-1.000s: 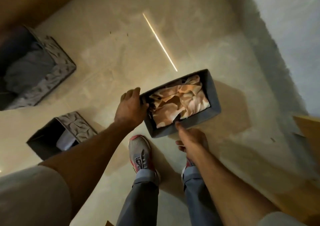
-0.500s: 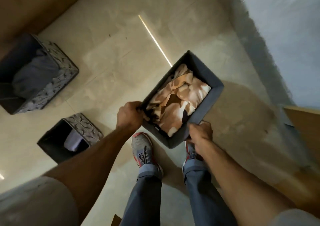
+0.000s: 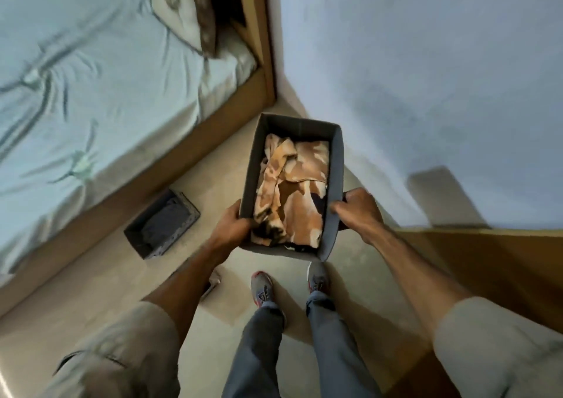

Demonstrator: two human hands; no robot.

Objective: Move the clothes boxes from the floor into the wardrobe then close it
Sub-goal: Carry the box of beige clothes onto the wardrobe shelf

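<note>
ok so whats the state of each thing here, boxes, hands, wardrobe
grey clothes box: lifted, open top, holds orange patterned clothes
left hand: gripping its left wall
right hand: gripping its right wall
patterned box: on floor beside bed
wardrobe: cannot tell

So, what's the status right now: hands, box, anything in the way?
Left hand and right hand grip the dark grey fabric box of orange patterned clothes, held off the floor. Another grey patterned box on the floor by the bed. Nothing blocking.

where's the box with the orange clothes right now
In the head view the grey box of orange clothes is centre frame, held off the floor between the left hand and right hand, above the person's shoes.
</note>
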